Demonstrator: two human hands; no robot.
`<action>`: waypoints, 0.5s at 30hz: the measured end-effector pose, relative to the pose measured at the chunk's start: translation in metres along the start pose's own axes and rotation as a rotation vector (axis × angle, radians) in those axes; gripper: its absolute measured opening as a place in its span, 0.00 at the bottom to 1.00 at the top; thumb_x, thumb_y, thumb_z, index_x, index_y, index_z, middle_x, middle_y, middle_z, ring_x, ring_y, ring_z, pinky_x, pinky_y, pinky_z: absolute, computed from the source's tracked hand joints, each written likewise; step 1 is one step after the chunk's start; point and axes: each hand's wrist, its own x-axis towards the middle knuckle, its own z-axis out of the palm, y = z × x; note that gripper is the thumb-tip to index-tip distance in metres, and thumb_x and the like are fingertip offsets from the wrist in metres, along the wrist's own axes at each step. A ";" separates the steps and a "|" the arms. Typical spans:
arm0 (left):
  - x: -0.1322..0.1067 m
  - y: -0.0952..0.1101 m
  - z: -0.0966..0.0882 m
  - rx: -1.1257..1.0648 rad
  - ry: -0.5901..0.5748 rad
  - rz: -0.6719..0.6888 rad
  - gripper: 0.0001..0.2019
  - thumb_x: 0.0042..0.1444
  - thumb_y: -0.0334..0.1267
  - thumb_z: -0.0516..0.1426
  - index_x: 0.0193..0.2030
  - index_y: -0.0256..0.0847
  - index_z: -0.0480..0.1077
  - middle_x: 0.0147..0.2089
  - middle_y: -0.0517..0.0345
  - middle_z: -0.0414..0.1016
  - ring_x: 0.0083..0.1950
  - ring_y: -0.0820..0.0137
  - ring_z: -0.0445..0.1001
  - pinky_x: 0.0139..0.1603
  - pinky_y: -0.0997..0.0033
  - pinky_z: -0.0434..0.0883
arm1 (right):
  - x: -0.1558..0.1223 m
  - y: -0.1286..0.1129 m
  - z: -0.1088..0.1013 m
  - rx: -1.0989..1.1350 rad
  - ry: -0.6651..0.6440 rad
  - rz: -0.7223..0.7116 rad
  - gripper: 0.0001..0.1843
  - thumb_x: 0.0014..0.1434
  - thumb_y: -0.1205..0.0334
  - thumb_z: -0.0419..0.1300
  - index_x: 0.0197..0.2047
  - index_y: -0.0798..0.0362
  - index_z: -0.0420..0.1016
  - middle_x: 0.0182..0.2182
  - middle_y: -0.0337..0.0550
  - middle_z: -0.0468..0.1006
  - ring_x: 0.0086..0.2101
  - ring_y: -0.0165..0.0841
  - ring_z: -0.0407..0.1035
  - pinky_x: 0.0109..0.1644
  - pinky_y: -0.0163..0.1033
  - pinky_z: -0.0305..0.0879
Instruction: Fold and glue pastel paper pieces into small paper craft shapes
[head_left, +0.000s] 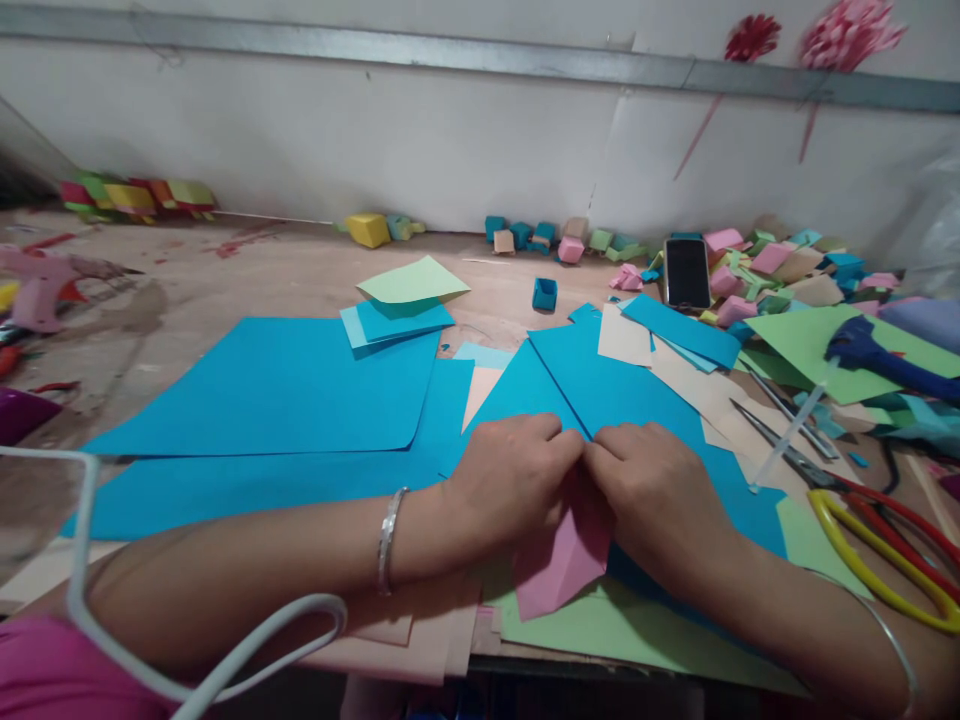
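Observation:
My left hand (514,478) and my right hand (652,490) meet over a pink paper sheet (559,560) near the table's front edge. Both hands are closed, fingertips pinched on the pink paper's upper part, which they hide. The pink paper's lower folded corner shows beneath the hands. It lies on blue paper (600,380) and a green sheet (600,625). A silver bangle (390,535) sits on my left wrist.
Large blue sheets (277,385) cover the table's left-middle. Scissors with red and yellow handles (877,520) and a blue glue gun (877,355) lie at right. A phone (686,272), several small folded paper boxes (570,245) and a pink glue gun (45,280) stand farther back. A white cable (82,560) crosses the lower left.

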 end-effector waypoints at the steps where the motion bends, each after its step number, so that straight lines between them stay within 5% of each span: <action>1: 0.000 0.000 0.001 -0.011 -0.003 -0.011 0.04 0.54 0.33 0.53 0.29 0.39 0.65 0.27 0.57 0.68 0.27 0.69 0.64 0.23 0.70 0.53 | 0.000 0.000 0.001 0.008 0.009 -0.010 0.15 0.52 0.80 0.50 0.21 0.53 0.66 0.20 0.42 0.66 0.24 0.34 0.52 0.31 0.40 0.41; 8: 0.002 0.001 0.000 -0.325 -0.014 -0.115 0.10 0.63 0.35 0.47 0.35 0.39 0.68 0.33 0.56 0.72 0.34 0.68 0.68 0.34 0.68 0.66 | 0.002 0.007 0.006 0.081 0.094 -0.079 0.18 0.56 0.76 0.50 0.18 0.54 0.65 0.18 0.42 0.65 0.23 0.32 0.54 0.31 0.41 0.42; 11: 0.009 -0.004 0.000 -0.640 0.017 -0.237 0.13 0.65 0.37 0.45 0.39 0.39 0.70 0.40 0.53 0.76 0.42 0.67 0.72 0.45 0.64 0.69 | 0.004 0.012 0.006 0.096 0.082 -0.053 0.18 0.59 0.74 0.50 0.19 0.54 0.67 0.19 0.41 0.65 0.23 0.31 0.56 0.30 0.39 0.45; 15: 0.019 -0.014 -0.001 -1.291 -0.186 -0.545 0.22 0.67 0.47 0.41 0.46 0.35 0.70 0.49 0.41 0.76 0.47 0.62 0.75 0.43 0.61 0.72 | 0.007 0.020 0.003 0.119 0.084 -0.004 0.18 0.62 0.70 0.51 0.22 0.55 0.71 0.20 0.41 0.67 0.24 0.30 0.59 0.29 0.37 0.48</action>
